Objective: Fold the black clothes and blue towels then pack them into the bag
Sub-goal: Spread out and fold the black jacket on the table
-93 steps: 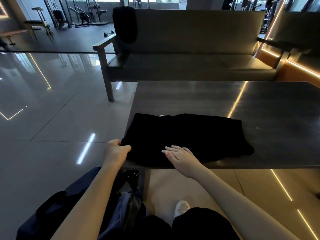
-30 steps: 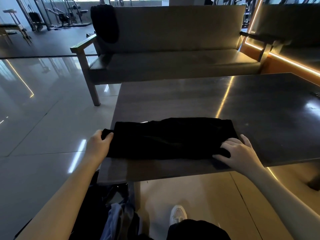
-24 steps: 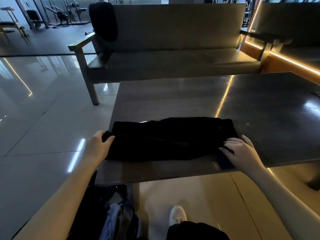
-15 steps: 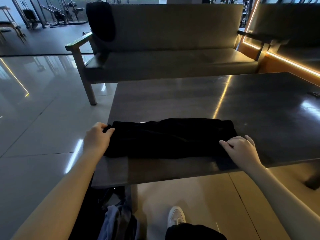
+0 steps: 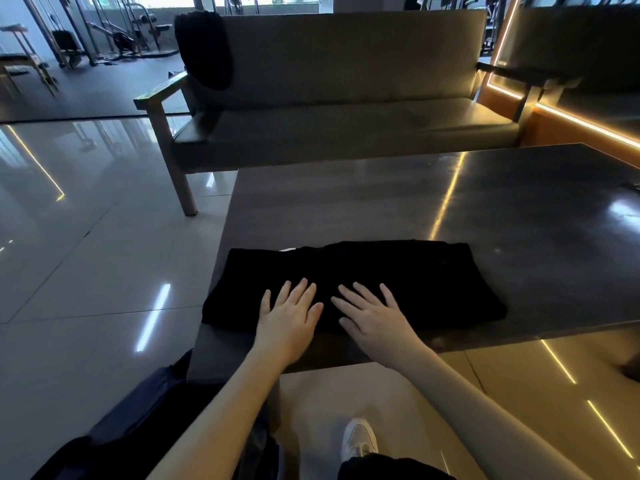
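Note:
A black garment (image 5: 415,282), folded into a long strip, lies near the front left corner of the dark table (image 5: 519,202). My left hand (image 5: 289,317) lies flat on its near left part with straight fingers. My right hand (image 5: 374,317) lies flat beside it, fingers spread, pressing the cloth near its middle. A dark blue bag (image 5: 138,427) sits on the floor under my left arm, at the table's left corner. Another black garment (image 5: 206,50) hangs over the left end of the bench's backrest. No blue towel shows.
A long bench (image 5: 346,126) with wooden arms stands behind the table. Glossy tiled floor (image 5: 86,271) spreads to the left, with gym machines (image 5: 114,32) far back. My white shoe (image 5: 358,441) is under the table's front edge.
Both hands have let go of the garment's ends and come together, flat on its near middle. The garment stays folded in the same spot.

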Motion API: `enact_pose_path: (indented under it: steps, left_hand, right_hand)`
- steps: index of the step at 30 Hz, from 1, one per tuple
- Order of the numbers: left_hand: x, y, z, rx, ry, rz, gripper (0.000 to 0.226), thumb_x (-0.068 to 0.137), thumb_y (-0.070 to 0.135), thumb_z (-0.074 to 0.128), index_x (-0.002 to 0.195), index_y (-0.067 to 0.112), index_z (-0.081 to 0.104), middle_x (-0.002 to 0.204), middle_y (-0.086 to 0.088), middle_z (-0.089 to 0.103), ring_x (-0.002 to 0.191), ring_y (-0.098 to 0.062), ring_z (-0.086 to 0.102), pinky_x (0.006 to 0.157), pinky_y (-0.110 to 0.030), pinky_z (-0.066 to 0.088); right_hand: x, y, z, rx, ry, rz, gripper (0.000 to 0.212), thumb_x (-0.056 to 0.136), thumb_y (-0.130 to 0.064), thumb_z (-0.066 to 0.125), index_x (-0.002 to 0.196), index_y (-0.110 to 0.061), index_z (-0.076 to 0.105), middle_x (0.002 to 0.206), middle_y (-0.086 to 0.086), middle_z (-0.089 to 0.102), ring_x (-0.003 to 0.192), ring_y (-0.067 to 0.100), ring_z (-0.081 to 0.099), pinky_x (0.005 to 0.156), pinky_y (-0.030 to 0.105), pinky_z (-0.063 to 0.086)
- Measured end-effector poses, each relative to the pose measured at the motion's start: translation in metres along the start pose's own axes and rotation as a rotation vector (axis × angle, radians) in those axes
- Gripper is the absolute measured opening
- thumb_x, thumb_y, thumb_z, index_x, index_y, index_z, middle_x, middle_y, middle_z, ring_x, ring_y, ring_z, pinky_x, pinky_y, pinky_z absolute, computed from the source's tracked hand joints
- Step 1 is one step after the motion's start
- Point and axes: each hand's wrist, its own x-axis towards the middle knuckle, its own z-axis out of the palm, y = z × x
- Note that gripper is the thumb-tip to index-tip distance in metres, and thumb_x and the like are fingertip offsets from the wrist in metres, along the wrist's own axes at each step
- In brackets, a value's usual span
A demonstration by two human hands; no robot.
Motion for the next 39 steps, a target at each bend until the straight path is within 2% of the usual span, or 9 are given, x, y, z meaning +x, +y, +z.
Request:
enact_pose_path:
  steps: [2,12,15,19,22,24,29,33,39]
  left_hand:
    - [0.000,-0.014,0.003,0.022,0.001,-0.038,0.054,0.101,0.046,0.014,0.152,0.031,0.004,0.160,0.011,-0.002,0.146,-0.013,-0.009,0.117,-0.041,-0.007]
    - [-0.004,-0.061,-0.007,0.005,0.001,-0.212,0.061,0.099,0.052,0.017,0.152,0.025,0.004,0.160,0.003,-0.004,0.146,-0.014,-0.010,0.119,-0.037,-0.002]
    - [-0.005,-0.042,-0.012,0.134,0.050,-0.257,0.058,0.101,0.046,0.018,0.152,0.022,0.008,0.161,-0.001,-0.002,0.147,-0.021,-0.008,0.117,-0.046,-0.005]
    - [0.000,0.006,-0.015,0.050,0.153,-0.059,0.054,0.101,0.046,0.021,0.151,0.029,0.014,0.160,0.005,0.003,0.147,-0.019,-0.004,0.116,-0.048,-0.003]
    - [0.010,0.029,-0.011,-0.018,0.034,-0.042,0.056,0.099,0.052,0.018,0.151,0.031,0.011,0.160,0.005,0.001,0.147,-0.020,-0.006,0.116,-0.048,-0.005]
    - [0.012,0.034,-0.003,0.007,-0.028,-0.075,0.059,0.098,0.055,0.018,0.152,0.030,0.008,0.160,0.003,0.000,0.147,-0.023,-0.006,0.116,-0.049,-0.005]
    - [0.012,0.035,0.005,0.092,0.029,-0.070,0.060,0.099,0.051,0.020,0.152,0.028,0.004,0.160,0.003,-0.003,0.147,-0.026,-0.009,0.115,-0.051,-0.006]
    - [0.015,0.047,0.004,0.087,0.035,0.058,0.055,0.101,0.048,0.020,0.152,0.030,0.008,0.160,0.006,-0.001,0.147,-0.021,-0.008,0.115,-0.050,-0.008]
    - [0.017,0.047,0.013,0.075,0.024,0.039,0.057,0.099,0.052,0.019,0.151,0.031,0.008,0.160,0.006,-0.001,0.147,-0.021,-0.005,0.116,-0.049,-0.005]
  right_hand:
    - [-0.003,0.008,0.006,0.008,-0.041,0.045,0.084,0.080,-0.065,-0.021,0.150,-0.038,0.017,0.159,-0.015,0.011,0.147,0.011,0.003,0.116,0.042,-0.003]
    - [-0.016,0.035,-0.002,0.052,-0.090,0.175,0.108,0.060,-0.071,-0.038,0.151,-0.037,0.009,0.159,-0.017,0.003,0.146,0.007,-0.005,0.117,0.038,-0.006]
    - [-0.022,0.034,-0.009,0.160,0.027,0.235,0.069,0.095,-0.060,0.001,0.149,-0.028,0.029,0.158,-0.010,0.020,0.147,0.008,0.007,0.118,0.038,-0.003]
    - [-0.044,0.059,-0.019,0.119,0.489,0.586,0.043,0.096,-0.036,0.046,0.134,-0.016,0.052,0.147,0.007,0.040,0.140,0.024,0.030,0.115,0.051,0.011]
    - [-0.063,0.090,-0.037,0.203,0.336,0.988,0.061,0.094,-0.045,0.048,0.142,-0.010,0.036,0.152,0.018,0.025,0.139,0.035,0.021,0.111,0.054,0.018]
    - [-0.068,0.103,-0.044,0.228,0.207,1.133,0.073,0.091,-0.055,0.046,0.141,-0.003,0.033,0.145,0.022,0.033,0.133,0.040,0.028,0.106,0.051,0.026]
    - [-0.055,0.108,-0.051,0.531,0.271,1.127,0.072,0.086,-0.037,0.066,0.137,0.003,0.034,0.132,0.023,0.045,0.120,0.040,0.044,0.094,0.046,0.040]
    - [-0.050,0.119,-0.057,0.884,0.252,1.214,0.055,0.076,-0.025,0.078,0.115,0.006,0.055,0.107,0.019,0.061,0.096,0.036,0.060,0.085,0.043,0.052]
    - [-0.039,0.107,-0.088,1.005,0.358,0.979,0.010,0.078,-0.004,0.065,0.088,-0.004,0.066,0.080,0.010,0.064,0.075,0.025,0.061,0.056,0.027,0.044]
